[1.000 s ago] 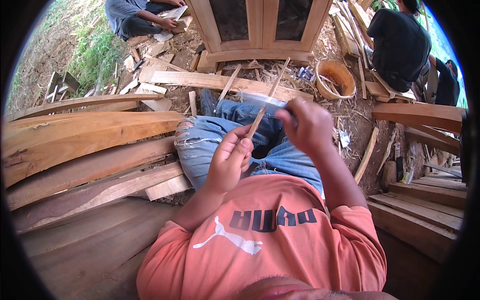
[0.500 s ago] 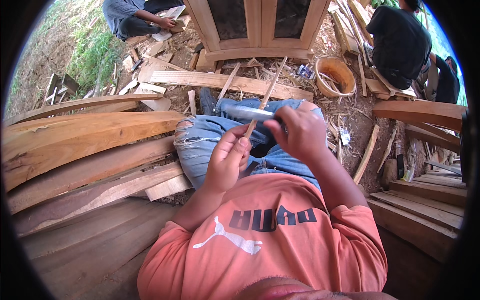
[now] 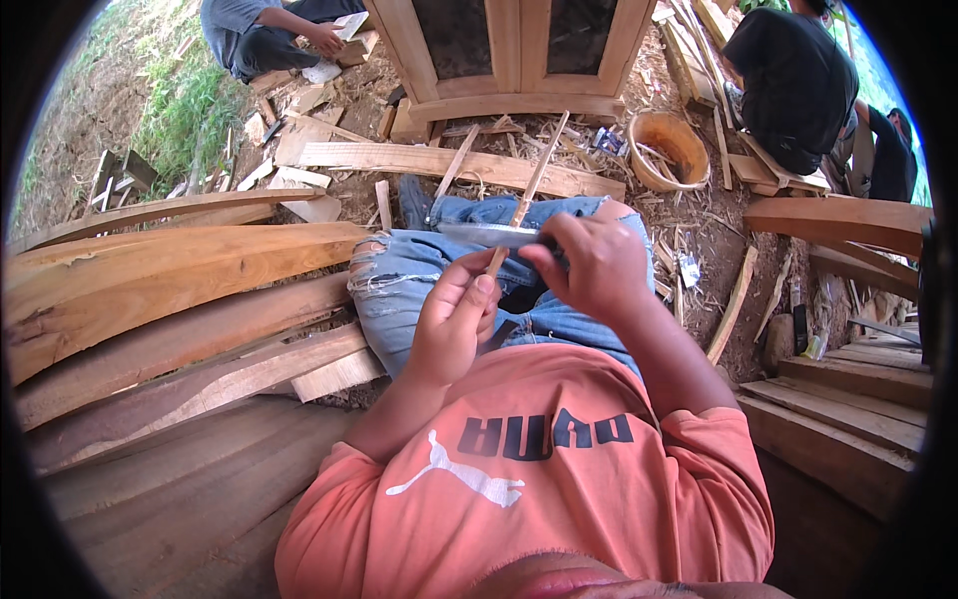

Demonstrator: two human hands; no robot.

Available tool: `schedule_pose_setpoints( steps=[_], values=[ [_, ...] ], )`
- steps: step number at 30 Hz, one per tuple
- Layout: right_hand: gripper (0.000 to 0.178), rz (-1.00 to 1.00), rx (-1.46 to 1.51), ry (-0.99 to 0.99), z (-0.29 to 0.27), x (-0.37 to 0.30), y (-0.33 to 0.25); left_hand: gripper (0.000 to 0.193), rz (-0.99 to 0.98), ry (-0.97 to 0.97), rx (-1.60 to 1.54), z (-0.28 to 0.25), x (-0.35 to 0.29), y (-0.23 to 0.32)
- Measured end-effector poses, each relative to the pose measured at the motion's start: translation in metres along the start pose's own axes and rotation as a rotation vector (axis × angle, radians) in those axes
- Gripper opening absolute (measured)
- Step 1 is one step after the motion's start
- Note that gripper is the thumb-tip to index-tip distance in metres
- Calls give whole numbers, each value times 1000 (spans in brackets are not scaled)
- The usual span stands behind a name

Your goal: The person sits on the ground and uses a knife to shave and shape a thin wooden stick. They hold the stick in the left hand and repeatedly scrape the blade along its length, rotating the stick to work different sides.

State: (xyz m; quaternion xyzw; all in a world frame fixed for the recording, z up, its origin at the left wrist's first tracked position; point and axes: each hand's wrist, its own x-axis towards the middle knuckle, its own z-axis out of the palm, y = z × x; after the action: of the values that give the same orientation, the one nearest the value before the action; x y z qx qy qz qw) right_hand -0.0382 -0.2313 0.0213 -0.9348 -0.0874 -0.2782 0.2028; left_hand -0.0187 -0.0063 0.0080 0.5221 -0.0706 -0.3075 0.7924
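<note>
My left hand [image 3: 457,311] grips the lower end of a thin wooden stick [image 3: 539,170], which slants up and away over my lap. A knife [image 3: 489,235] with a broad grey blade is held in my right hand [image 3: 591,258]. Its blade lies across the stick just beyond my left fingers, pointing left, and is a little blurred. My right fingers hide the handle. Both hands are above my torn blue jeans [image 3: 399,285].
Long planks [image 3: 180,270] are stacked at my left, and more boards [image 3: 838,409] lie at my right. Ahead stands a wooden panelled frame [image 3: 514,105]. A tan bucket [image 3: 667,150] sits among shavings. Two people [image 3: 274,40] [image 3: 798,90] sit farther off, left and right.
The knife blade has slid down the stick, nearer my left fingers, with my right hand shifting slightly toward me. The stick's far end has tipped a little left.
</note>
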Motion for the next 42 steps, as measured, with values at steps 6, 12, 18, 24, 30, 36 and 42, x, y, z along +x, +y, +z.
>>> schedule_pose_setpoints(
  steps=[6, 12, 18, 24, 30, 36, 42],
  values=[
    [39, -25, 29, -67, -1, -3, -8, 35, -7, 20, -2, 1, -2, -4],
    [39, 53, -33, -17, -3, 3, -6, 34, 10, 22, 17, 2, 0, -2],
    [40, 8, -7, -54, -5, 0, -4, 36, 7, 3, 14, 2, -2, -3],
    [39, 67, -73, -9, -5, 4, 6, 37, 14, 28, 29, 6, -2, -3],
    [34, 121, -24, 26, -8, 8, 16, 38, 11, 7, 39, 1, 3, 1],
    [26, 182, 100, 149, -17, 19, 23, 37, 34, 2, 61, -1, 2, 0],
    [26, 459, 564, -131, -17, 14, 12, 36, 58, 9, 155, 1, 0, 0]
  ],
)
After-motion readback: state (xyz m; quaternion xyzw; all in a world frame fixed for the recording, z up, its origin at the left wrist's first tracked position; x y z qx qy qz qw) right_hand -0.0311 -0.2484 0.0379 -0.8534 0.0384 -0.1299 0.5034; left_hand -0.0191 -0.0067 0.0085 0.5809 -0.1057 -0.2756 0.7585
